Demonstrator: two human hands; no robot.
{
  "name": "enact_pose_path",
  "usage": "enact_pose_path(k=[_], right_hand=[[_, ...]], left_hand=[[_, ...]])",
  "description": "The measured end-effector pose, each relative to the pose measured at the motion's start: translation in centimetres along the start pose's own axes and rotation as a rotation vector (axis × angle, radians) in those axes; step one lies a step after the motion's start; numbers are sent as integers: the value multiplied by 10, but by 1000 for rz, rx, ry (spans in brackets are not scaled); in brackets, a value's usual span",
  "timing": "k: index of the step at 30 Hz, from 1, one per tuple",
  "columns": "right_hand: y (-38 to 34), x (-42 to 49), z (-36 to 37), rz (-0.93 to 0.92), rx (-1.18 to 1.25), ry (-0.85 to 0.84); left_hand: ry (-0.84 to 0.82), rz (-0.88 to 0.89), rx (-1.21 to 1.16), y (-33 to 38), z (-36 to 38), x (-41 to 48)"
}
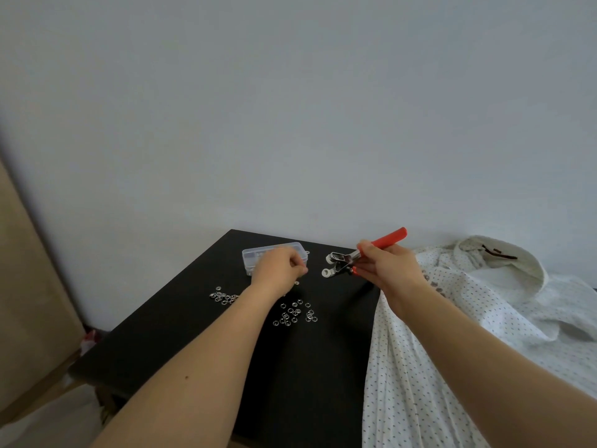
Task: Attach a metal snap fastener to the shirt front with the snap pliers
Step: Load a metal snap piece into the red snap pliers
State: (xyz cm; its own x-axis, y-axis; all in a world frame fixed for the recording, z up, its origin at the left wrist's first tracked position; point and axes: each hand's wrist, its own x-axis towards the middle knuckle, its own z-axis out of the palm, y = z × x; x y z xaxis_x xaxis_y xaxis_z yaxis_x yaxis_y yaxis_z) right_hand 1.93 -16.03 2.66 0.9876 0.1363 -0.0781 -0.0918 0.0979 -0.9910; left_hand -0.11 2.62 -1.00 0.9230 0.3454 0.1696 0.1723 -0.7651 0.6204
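Red handles mark the pliers [361, 257], which the right hand [384, 263] grips around the middle, lifted off the black bench [200, 357] with the open metal head aimed at nine o'clock, probably so a snap part can be seated in its white cups. The left hand [279, 265] hovers just beside that head, fingers curled in a narrow pinch; whether it holds a snap I cannot tell. Loose snaps [295, 313] lie scattered at six o'clock from it, a smaller heap [223, 296] at eight o'clock, and a clear box [274, 257] sits behind it. At three o'clock the dotted white shirt [452, 334] drapes over the bench's edge, front spread close by, ready for the pliers.
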Motion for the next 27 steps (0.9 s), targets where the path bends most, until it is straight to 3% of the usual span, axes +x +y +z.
enact_pose_path(k=[4, 7, 14, 22, 27], right_hand=[[-3, -3, 0, 1, 14, 7], [-5, -6, -1, 1, 25, 14], [-12, -16, 1, -8, 70, 8], [-23, -30, -2, -34, 81, -1], [-28, -36, -5, -39, 82, 2]], left_hand=[[33, -43, -340, 8, -4, -2], [-37, -49, -542, 12, -9, -5], [-222, -90, -733, 22, -10, -16], [-235, -132, -873, 31, -16, -25], [-402, -165, -877, 37, -22, -31]])
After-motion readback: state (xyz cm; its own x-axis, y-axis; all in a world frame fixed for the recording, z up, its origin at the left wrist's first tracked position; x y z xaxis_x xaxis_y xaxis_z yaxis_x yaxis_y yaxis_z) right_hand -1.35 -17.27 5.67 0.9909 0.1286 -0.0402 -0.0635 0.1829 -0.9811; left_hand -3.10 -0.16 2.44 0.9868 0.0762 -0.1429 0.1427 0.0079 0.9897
